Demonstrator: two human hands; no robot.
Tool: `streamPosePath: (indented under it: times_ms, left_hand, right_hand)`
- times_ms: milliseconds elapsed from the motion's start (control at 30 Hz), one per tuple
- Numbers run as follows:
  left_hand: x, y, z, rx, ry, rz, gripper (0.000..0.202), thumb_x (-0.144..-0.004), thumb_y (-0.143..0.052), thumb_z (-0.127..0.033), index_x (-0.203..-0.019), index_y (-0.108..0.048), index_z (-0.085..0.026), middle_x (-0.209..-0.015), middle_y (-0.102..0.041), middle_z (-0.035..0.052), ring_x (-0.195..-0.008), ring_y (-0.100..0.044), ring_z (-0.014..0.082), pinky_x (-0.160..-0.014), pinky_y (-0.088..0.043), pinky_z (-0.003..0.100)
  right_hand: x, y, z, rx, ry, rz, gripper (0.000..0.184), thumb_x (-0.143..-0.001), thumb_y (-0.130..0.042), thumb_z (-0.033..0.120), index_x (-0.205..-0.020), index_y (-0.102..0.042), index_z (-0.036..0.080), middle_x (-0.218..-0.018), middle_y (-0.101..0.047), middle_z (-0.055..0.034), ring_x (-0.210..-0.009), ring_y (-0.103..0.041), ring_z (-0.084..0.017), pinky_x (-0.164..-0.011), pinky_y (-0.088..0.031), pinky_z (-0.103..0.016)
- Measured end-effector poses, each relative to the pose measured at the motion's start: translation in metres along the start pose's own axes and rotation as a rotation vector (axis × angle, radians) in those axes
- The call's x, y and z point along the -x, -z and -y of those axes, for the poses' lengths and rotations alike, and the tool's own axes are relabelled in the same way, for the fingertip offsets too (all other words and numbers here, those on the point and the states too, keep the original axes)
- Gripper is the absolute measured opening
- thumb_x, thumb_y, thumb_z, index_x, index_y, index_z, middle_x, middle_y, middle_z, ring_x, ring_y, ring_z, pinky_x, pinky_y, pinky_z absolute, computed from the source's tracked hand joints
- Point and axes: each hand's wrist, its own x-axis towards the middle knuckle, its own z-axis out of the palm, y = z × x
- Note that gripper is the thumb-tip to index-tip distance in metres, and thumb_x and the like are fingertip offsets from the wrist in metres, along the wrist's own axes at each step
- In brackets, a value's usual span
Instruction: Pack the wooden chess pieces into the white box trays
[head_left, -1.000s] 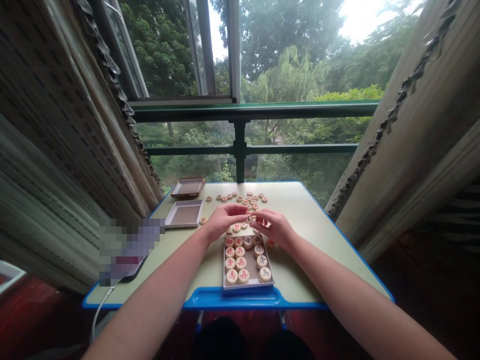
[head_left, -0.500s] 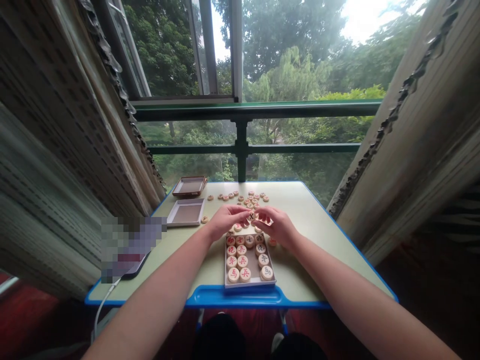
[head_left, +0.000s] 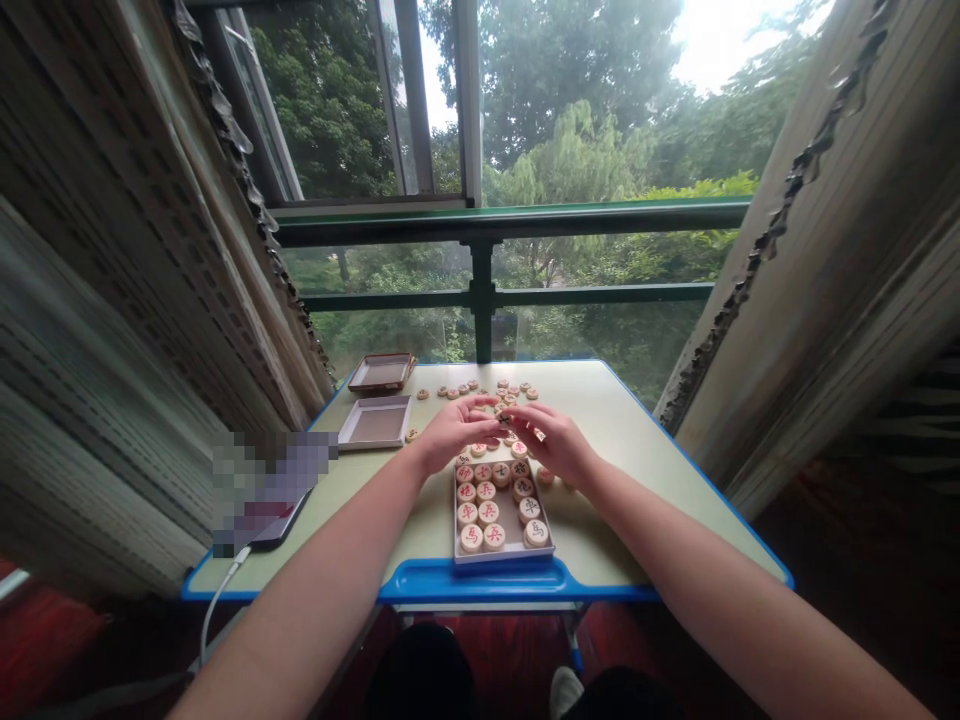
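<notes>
My left hand [head_left: 455,432] and my right hand [head_left: 551,441] meet over loose round wooden chess pieces [head_left: 491,393] on the pale table [head_left: 615,440]. Their fingertips pinch together around a small piece [head_left: 504,420] between them; which hand grips it I cannot make out. Just in front of the hands lies a white tray [head_left: 503,555] with several round pieces marked in red and black characters [head_left: 480,512] set in rows.
Two shallow box halves, one white [head_left: 375,423] and one brown [head_left: 381,372], lie at the table's far left. A phone with a cable [head_left: 274,520] rests at the left edge. Behind the table stand a green railing [head_left: 480,225] and the window.
Both hands have moved a little farther from me over the loose pieces, still pinched together. The camera view shifted slightly.
</notes>
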Motion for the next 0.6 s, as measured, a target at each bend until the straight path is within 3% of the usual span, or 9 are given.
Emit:
streamPosePath:
  times_ms: [67, 167, 433, 600]
  left_hand:
    - [0.0001, -0.0011, -0.0007, -0.002, -0.004, 0.015, 0.051, -0.066, -0.074, -0.026, -0.111, -0.054, -0.012, -0.087, -0.069, 0.0102, -0.081, -0.066, 0.0187, -0.075, -0.051, 0.033]
    - [0.0006, -0.0029, -0.0014, -0.043, 0.002, 0.020, 0.042, -0.066, -0.073, -0.028, -0.102, -0.059, -0.009, -0.088, -0.069, 0.0118, -0.081, -0.066, 0.0190, -0.076, -0.052, 0.033]
    - [0.0020, -0.0029, 0.0000, -0.058, -0.028, 0.052, 0.044, -0.064, -0.074, -0.028, -0.101, -0.057, -0.013, -0.081, -0.069, 0.0078, -0.076, -0.066, 0.0169, -0.073, -0.052, 0.033]
    - [0.0028, -0.0051, -0.0036, -0.131, -0.015, 0.020, 0.042, -0.066, -0.071, -0.037, -0.098, -0.059, -0.012, -0.081, -0.069, 0.0102, -0.072, -0.067, 0.0189, -0.062, -0.051, 0.028]
  right_hand:
    - [-0.0001, 0.0000, -0.0010, 0.019, -0.009, -0.011, 0.021, -0.088, -0.046, 0.022, -0.105, -0.058, 0.019, -0.094, -0.063, -0.0079, -0.081, -0.060, -0.015, -0.069, -0.051, -0.028]
    - [0.0003, -0.0001, -0.0024, 0.047, -0.022, -0.016, 0.020, -0.088, -0.046, 0.023, -0.103, -0.058, 0.020, -0.092, -0.063, -0.0074, -0.079, -0.060, -0.015, -0.069, -0.052, -0.029]
    - [-0.0023, -0.0001, 0.0011, 0.028, 0.004, -0.034, 0.019, -0.080, -0.058, 0.030, -0.095, -0.061, 0.018, -0.093, -0.059, -0.0084, -0.072, -0.057, -0.013, -0.064, -0.052, -0.028]
    - [-0.0040, 0.0027, 0.0021, 0.022, -0.074, 0.008, 0.019, -0.074, -0.061, 0.023, -0.092, -0.062, 0.017, -0.089, -0.061, -0.0070, -0.068, -0.055, -0.013, -0.062, -0.050, -0.027]
